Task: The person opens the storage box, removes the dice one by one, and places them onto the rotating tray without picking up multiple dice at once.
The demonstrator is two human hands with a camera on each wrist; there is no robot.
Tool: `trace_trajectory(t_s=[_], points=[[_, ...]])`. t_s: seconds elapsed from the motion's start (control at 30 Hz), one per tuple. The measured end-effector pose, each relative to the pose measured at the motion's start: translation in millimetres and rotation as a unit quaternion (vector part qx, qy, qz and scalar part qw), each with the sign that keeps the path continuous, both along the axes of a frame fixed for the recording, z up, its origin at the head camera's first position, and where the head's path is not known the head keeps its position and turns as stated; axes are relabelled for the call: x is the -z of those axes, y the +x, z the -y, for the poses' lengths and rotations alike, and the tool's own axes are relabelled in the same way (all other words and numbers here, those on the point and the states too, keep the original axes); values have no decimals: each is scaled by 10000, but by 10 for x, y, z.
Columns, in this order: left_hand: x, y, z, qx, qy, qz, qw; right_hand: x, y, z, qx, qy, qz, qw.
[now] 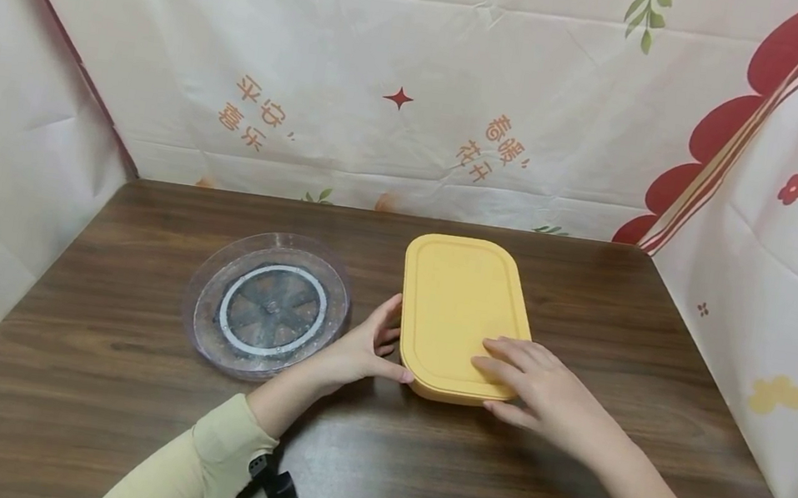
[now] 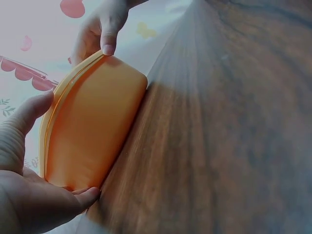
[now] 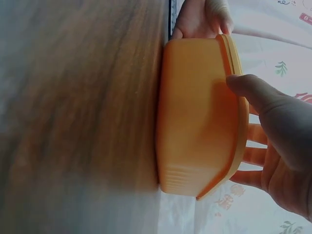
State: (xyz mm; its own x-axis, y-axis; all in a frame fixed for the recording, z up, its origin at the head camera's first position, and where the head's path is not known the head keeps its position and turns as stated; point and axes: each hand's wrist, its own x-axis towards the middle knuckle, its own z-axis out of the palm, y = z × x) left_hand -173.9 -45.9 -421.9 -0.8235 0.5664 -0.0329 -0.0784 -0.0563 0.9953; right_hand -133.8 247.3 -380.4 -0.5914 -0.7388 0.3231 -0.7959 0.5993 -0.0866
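Observation:
A yellow rectangular food container (image 2: 97,126) stands on the table, its yellow lid (image 1: 462,316) on top. In the head view my left hand (image 1: 363,349) holds its left side near the front corner, fingers along the wall and thumb at the corner. The left wrist view shows that thumb (image 2: 31,112) against the lid's rim. My right hand (image 1: 546,395) is at the front right corner, its fingers on the lid's top. In the right wrist view its thumb (image 3: 253,90) presses the rim from the side. What the container holds is hidden.
A clear round plastic tray (image 1: 195,327) with a pale ring at its middle lies left of the container. Both stand on a dark wood-grain table (image 1: 414,478). Patterned white cloth (image 1: 319,53) hangs behind and at both sides.

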Motion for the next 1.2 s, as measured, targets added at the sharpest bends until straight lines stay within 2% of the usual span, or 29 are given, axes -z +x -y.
trace_trajectory(t_s=[1.2], points=[[2, 6, -2, 19, -17, -7, 10000, -53, 20, 9, 0, -10, -136, 9999]])
